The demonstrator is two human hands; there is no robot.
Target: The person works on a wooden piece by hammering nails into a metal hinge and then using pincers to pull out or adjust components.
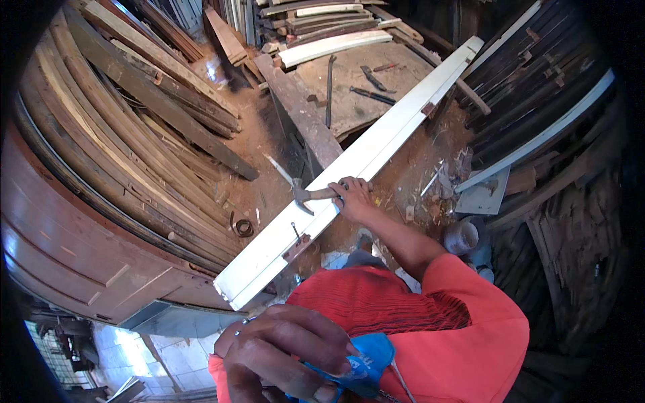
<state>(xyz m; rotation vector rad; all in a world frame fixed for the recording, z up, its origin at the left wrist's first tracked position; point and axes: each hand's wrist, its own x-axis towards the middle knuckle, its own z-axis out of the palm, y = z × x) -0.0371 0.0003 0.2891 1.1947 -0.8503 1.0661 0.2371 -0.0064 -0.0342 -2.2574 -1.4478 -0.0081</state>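
Note:
My right hand (353, 196) grips the wooden handle of a hammer (302, 193) lying across a long white board (259, 258). The board runs diagonally, with a nail (295, 232) sticking up beside a rusty hinge (295, 248); another rusty hinge (427, 109) is farther along. My left hand (282, 349) is raised close to the camera, fingers curled over a blue mask-like cloth (373, 349) at my red shirt. Small nails (243, 322) show at its fingers.
A worktable (322, 74) behind the board carries dark tools and stacked planks (336, 40). Long boards (134, 134) and a brown panelled door (87, 262) lean left. Dark slats (537, 74) line the right, near a bucket (460, 236). Scraps lie on the floor (255, 161).

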